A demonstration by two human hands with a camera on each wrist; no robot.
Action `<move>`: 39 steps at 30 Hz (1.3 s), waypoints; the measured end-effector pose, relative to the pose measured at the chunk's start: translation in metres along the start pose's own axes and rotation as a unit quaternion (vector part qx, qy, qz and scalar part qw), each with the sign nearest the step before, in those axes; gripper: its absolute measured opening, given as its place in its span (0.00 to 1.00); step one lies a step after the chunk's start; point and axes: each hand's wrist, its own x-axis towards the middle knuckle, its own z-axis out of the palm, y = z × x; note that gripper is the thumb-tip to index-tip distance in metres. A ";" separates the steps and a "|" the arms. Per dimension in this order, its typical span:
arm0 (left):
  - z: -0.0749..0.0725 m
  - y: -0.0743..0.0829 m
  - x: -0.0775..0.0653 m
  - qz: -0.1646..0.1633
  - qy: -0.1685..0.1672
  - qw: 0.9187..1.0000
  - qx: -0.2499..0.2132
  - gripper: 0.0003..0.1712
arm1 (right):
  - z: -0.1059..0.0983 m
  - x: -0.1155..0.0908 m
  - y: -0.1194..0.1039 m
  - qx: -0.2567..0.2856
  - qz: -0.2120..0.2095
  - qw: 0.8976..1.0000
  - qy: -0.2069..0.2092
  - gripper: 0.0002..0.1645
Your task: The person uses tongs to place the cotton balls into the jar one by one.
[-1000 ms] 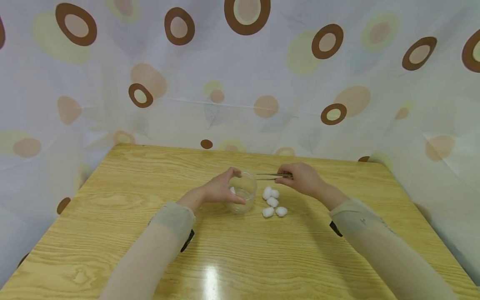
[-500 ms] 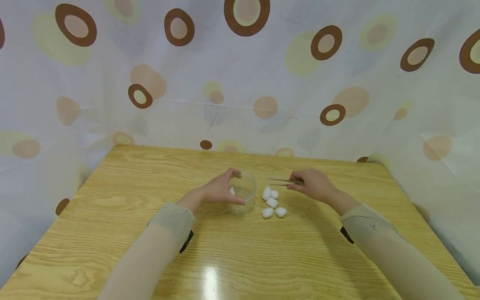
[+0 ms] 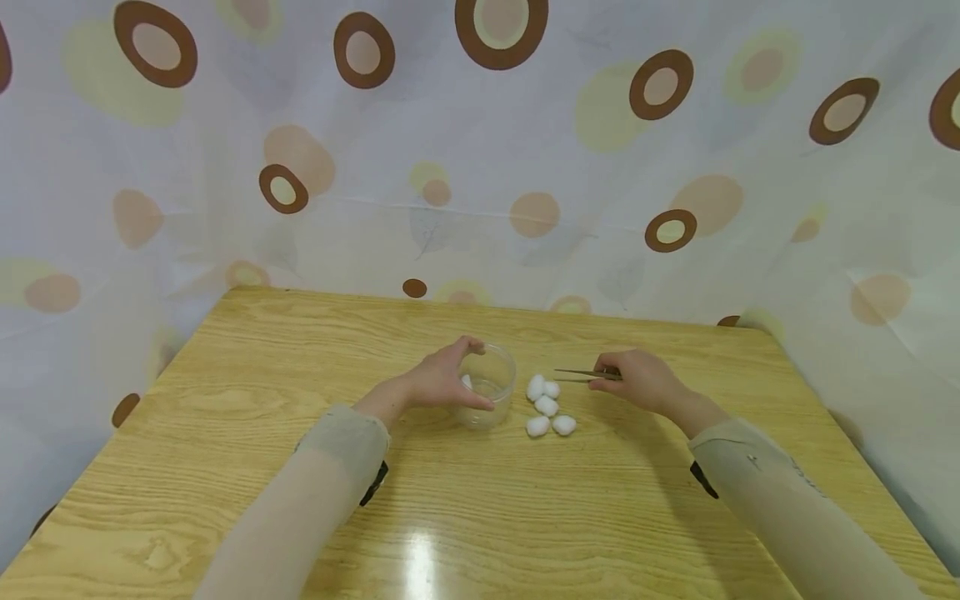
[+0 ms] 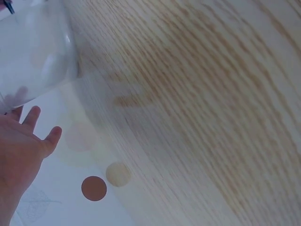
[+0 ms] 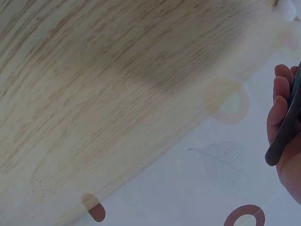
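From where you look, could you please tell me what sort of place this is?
Probably a makeshift tabletop workstation: a wood-grain table, a patterned sheet behind it, and tweezers in the right hand.

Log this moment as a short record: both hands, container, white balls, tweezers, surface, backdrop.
left hand: grips the clear container
right hand: holds the tweezers
container: opening upward; something white inside, partly hidden by the fingers
white balls: five visible, clustered just right of the container
tweezers: tips apart, nothing visible between them
surface: wood-grain table
backdrop: pale sheet with brown, peach and yellow round shapes
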 end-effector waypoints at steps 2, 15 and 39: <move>0.000 0.000 0.000 0.001 0.003 1.000 0.004 0.51 | 0.001 0.000 0.002 0.002 0.002 1.000 0.000 0.09; 0.002 -0.002 0.000 0.016 0.020 0.999 0.037 0.51 | 0.010 0.000 0.005 -0.011 0.008 0.999 -0.030 0.11; 0.002 -0.002 -0.002 0.015 0.018 0.999 0.035 0.50 | 0.018 0.002 0.003 0.023 -0.027 0.999 -0.037 0.08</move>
